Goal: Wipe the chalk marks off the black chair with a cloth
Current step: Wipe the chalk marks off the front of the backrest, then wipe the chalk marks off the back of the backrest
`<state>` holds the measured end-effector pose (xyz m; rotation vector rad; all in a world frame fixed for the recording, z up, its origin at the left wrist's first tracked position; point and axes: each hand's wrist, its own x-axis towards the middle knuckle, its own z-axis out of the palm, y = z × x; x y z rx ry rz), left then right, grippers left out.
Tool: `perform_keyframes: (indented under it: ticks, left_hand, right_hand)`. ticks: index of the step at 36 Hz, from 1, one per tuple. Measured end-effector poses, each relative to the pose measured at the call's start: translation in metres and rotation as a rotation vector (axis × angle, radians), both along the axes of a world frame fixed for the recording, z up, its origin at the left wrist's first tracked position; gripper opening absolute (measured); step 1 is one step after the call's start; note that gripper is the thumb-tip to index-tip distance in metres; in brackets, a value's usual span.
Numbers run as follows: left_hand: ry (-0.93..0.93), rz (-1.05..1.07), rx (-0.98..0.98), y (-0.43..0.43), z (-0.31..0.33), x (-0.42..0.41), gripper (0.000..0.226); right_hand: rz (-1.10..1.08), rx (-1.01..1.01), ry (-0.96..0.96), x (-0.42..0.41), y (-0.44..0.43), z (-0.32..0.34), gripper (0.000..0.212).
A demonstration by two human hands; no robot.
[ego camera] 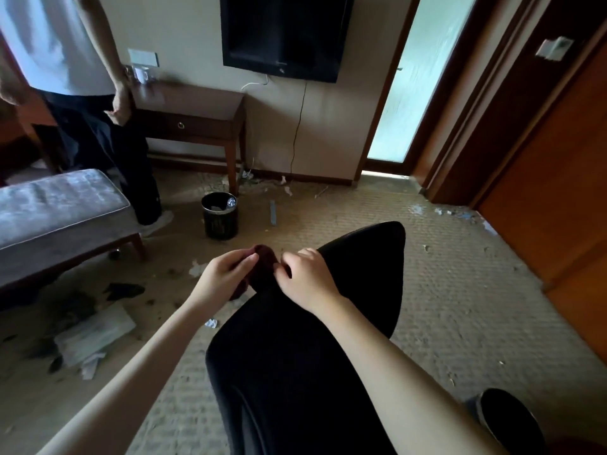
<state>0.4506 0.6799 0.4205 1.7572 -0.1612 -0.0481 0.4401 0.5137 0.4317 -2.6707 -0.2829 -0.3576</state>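
Black chair (312, 372) fills the lower centre, its dark padded surface running away from the camera; dark red cloth (262, 262) sits at the chair's far left edge, bunched between both hands. Left grip (226, 274) clenched round the cloth, fingers curled over the wad; right grip (307, 280) lies on the chair's edge and pinches the cloth's side with thumb and forefinger. Judged: the cloth is bunched into a pad ready for rubbing; no wiping stroke yet. Chalk marks: none legible; the chair reads uniformly black in dim light, and the forearms cover part of it; its legs are cut off by the frame. Beyond the chair, a black wastebasket (219, 216) on littered carpet (460, 307); left of the chair, a grey upholstered bench (59, 208).
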Motion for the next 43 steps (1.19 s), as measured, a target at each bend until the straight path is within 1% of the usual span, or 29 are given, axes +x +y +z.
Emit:
perform_keyframes:
  ticks: [4, 6, 12, 14, 17, 21, 22, 24, 25, 26, 27, 30, 34, 35, 36, 37, 39, 40, 41, 43]
  left_hand:
    - [-0.036, 0.079, 0.018, 0.016, -0.010, -0.022, 0.010]
    - [-0.055, 0.113, 0.028, 0.026, -0.012, -0.032, 0.011]
    - [-0.111, 0.172, 0.035, 0.047, -0.013, -0.050, 0.009]
    - [-0.113, 0.172, 0.042, 0.051, -0.013, -0.051, 0.011]
    - [-0.115, 0.145, 0.061, 0.056, -0.008, -0.053, 0.021]
    - [-0.155, 0.063, 0.119, 0.067, 0.001, -0.064, 0.019]
    - [-0.170, 0.043, 0.130, 0.070, 0.003, -0.069, 0.018]
    - [-0.181, 0.009, 0.139, 0.076, 0.009, -0.078, 0.017]
    - [-0.181, 0.001, 0.136, 0.078, 0.011, -0.082, 0.019]
    - [-0.183, 0.002, 0.133, 0.080, 0.011, -0.086, 0.022]
    - [-0.189, 0.004, 0.125, 0.081, 0.012, -0.089, 0.025]
    - [-0.228, 0.023, 0.102, 0.082, 0.018, -0.104, 0.028]
    - [-0.317, 0.043, 0.081, 0.072, 0.024, -0.139, 0.025]
    - [-0.379, 0.022, 0.092, 0.068, 0.022, -0.152, 0.024]
    - [-0.461, -0.024, 0.118, 0.065, 0.017, -0.165, 0.023]
    - [-0.554, -0.090, 0.139, 0.061, 0.011, -0.179, 0.023]
    - [-0.719, -0.238, 0.169, 0.056, -0.007, -0.209, 0.027]
    - [-0.762, -0.299, 0.190, 0.054, -0.015, -0.224, 0.031]
    - [-0.783, -0.334, 0.214, 0.053, -0.021, -0.235, 0.035]
    - [-0.833, -0.373, 0.267, 0.054, -0.030, -0.248, 0.040]
  right_hand:
    - [0.041, -0.038, 0.005, -0.022, 0.021, 0.003, 0.028]
    - [0.063, -0.052, 0.036, -0.033, 0.030, 0.003, 0.027]
    - [0.106, -0.039, 0.060, -0.075, 0.062, 0.003, 0.023]
    - [0.141, -0.048, 0.044, -0.091, 0.072, 0.004, 0.024]
    - [0.164, -0.076, 0.024, -0.112, 0.085, 0.006, 0.026]
    - [0.126, -0.199, 0.019, -0.133, 0.102, 0.011, 0.014]
    - [0.086, -0.235, 0.030, -0.136, 0.104, 0.012, 0.020]
    - [-0.037, -0.266, 0.129, -0.144, 0.104, 0.011, 0.054]
    - [-0.103, -0.233, 0.185, -0.151, 0.102, 0.011, 0.071]
    - [-0.158, -0.169, 0.239, -0.160, 0.101, 0.010, 0.085]
    - [-0.207, -0.087, 0.290, -0.171, 0.101, 0.008, 0.094]
    - [-0.295, 0.126, 0.362, -0.202, 0.100, -0.001, 0.103]
    - [-0.306, 0.281, 0.431, -0.231, 0.097, -0.013, 0.114]
    - [-0.300, 0.291, 0.436, -0.235, 0.096, -0.015, 0.113]
    - [-0.287, 0.315, 0.431, -0.239, 0.093, -0.018, 0.108]
    - [-0.276, 0.371, 0.431, -0.243, 0.089, -0.021, 0.096]
    - [-0.233, 0.508, 0.436, -0.254, 0.081, -0.019, 0.064]
    - [-0.195, 0.553, 0.463, -0.262, 0.075, -0.018, 0.050]
    - [-0.180, 0.583, 0.512, -0.269, 0.069, -0.015, 0.042]
    - [-0.210, 0.608, 0.602, -0.282, 0.056, -0.013, 0.032]
